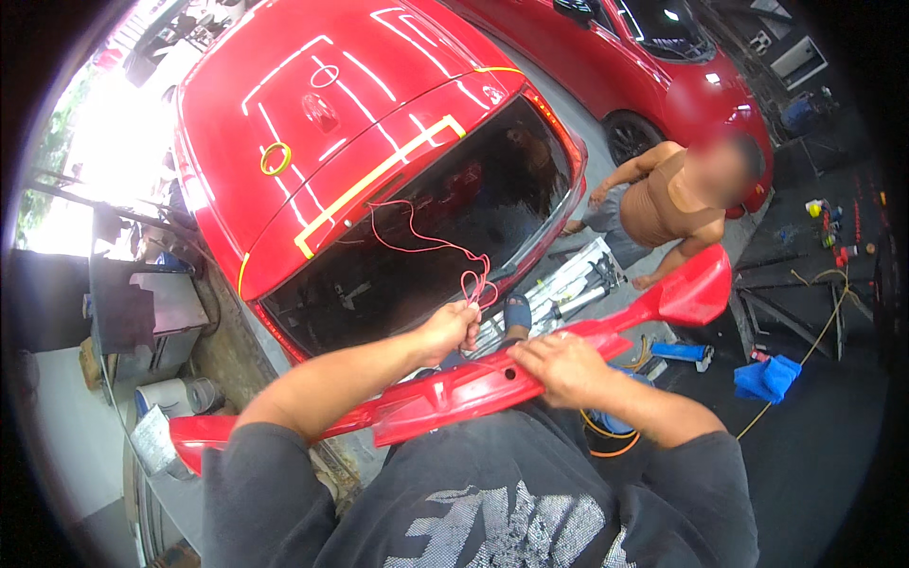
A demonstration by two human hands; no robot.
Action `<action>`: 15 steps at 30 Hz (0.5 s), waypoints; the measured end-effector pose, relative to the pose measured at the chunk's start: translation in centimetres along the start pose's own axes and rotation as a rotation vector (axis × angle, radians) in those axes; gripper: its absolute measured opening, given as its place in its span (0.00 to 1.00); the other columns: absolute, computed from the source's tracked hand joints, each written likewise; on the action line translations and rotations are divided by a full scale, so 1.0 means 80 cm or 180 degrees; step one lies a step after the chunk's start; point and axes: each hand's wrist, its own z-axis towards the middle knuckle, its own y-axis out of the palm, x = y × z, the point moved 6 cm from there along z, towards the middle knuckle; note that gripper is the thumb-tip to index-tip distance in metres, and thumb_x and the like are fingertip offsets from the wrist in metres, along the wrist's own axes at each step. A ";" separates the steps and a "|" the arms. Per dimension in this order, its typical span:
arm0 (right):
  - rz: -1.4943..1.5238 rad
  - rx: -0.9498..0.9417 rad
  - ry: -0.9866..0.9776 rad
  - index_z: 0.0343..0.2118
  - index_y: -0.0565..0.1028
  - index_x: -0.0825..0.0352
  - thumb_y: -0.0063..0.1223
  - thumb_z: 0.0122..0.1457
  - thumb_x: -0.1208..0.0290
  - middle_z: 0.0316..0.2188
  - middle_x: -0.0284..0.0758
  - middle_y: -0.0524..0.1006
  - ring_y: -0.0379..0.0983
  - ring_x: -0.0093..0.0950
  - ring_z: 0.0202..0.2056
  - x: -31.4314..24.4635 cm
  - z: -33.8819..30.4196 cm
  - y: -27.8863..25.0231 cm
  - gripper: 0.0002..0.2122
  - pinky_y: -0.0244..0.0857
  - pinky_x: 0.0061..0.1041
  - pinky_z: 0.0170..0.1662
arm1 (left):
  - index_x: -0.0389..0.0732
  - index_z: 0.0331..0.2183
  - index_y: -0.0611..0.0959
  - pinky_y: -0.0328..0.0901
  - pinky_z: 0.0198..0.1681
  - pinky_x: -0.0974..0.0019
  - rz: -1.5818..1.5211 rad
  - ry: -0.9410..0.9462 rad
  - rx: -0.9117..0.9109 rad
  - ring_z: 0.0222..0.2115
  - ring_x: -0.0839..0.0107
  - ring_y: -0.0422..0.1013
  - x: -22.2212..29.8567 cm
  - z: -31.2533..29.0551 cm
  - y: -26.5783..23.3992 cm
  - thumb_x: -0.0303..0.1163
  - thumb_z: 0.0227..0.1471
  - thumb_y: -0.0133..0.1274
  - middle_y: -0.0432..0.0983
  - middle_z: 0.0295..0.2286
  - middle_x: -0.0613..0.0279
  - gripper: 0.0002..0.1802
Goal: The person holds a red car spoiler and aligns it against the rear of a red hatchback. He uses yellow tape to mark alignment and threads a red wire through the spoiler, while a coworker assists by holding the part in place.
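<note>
A long red car spoiler (436, 402) lies across the front of my body, its raised right end reaching out past my right hand. My right hand (561, 367) grips the spoiler near its middle, fingers curled over the upper edge beside a dark round hole. My left hand (453, 331) is closed in a pinch on a thin red wire (445, 248). The wire runs in loops over the dark rear window (417, 227) from the roof edge of a red car (227, 114). Yellow masking tape (379, 180) marks a long bracket shape along that roof edge.
A tape roll (276, 159) sits on the roof. A person in a brown top (663, 199) crouches at right, close to the spoiler's end. Silvery metal gear (578, 281) lies behind the car. An orange hose (611, 452) and a blue cloth (769, 379) are at right.
</note>
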 end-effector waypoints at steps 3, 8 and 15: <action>0.0258 -0.0135 0.0098 0.60 0.77 0.66 0.67 0.48 0.71 0.53 0.43 0.83 0.83 0.43 0.53 -0.030 0.009 -0.037 0.31 0.77 0.42 0.55 | 0.42 0.41 0.83 0.72 0.44 0.60 0.1211 -0.0337 -0.0745 0.38 0.70 0.77 0.069 -0.011 -0.008 0.46 0.77 0.49 0.84 0.38 0.61 0.18; 0.0561 -0.0062 -0.0205 0.63 0.76 0.68 0.59 0.57 0.69 0.58 0.45 0.81 0.81 0.42 0.57 -0.047 0.011 -0.110 0.28 0.76 0.41 0.57 | 0.41 0.45 0.84 0.70 0.56 0.54 0.0926 -0.1301 -0.2198 0.53 0.61 0.78 0.140 -0.044 0.013 0.45 0.73 0.54 0.84 0.49 0.52 0.17; 0.0920 -0.0086 -0.0200 0.61 0.77 0.68 0.57 0.59 0.67 0.54 0.43 0.82 0.82 0.42 0.55 -0.011 0.007 -0.143 0.26 0.77 0.41 0.57 | 0.46 0.36 0.76 0.68 0.61 0.48 -0.1473 -0.0021 -0.1021 0.57 0.57 0.76 0.055 -0.021 0.086 0.43 0.80 0.40 0.81 0.48 0.53 0.19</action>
